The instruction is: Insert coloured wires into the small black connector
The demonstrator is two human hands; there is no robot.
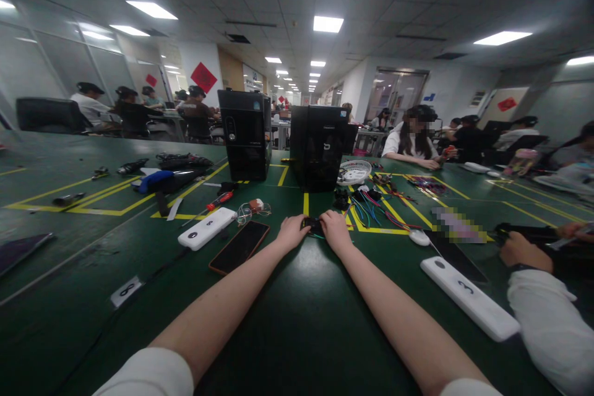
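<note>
- The left hand (pixel 292 231) is closing its fingers on the left end of a small black part (pixel 314 224).
- The right hand (pixel 334 228) is gripping the right end, its fingers likewise curled in.
- The black part is lying between the two hands, low over the green counter (pixel 315 328), in front of a black computer tower (pixel 318 148); whether it is touching the surface, I cannot tell.
- Its long axis is running roughly left to right, from hand to hand; fingers are hiding its ends, so which way it is facing is unclear.
</note>
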